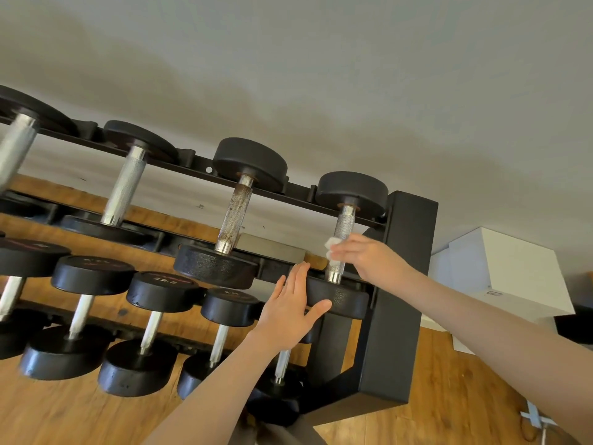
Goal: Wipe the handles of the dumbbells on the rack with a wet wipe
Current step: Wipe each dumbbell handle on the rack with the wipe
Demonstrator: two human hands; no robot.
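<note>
White wet wipe (pixel 331 248), crumpled, is pinched in the right hand (pixel 365 256) against the knurled chrome handle (pixel 340 245) of the small black round-headed dumbbell (pixel 340 297) at the right end of the black steel two-tier rack (pixel 407 284), top tier, beside the end upright. Left hand (pixel 290 311) lies flat, fingers straight, against the near head of that same dumbbell, thumb under its rim, apparently steadying it.

Progress, judged: wiping is under way on this end handle only. Neighbouring top-tier handle (pixel 236 216) shows brown rust-like speckling; whether it has been wiped cannot be told. Remaining top-tier handles toward the left end, and the lower-tier row (pixel 154 329), give no sign either way. If work runs from the right end leftward, most of the rack is left.
</note>
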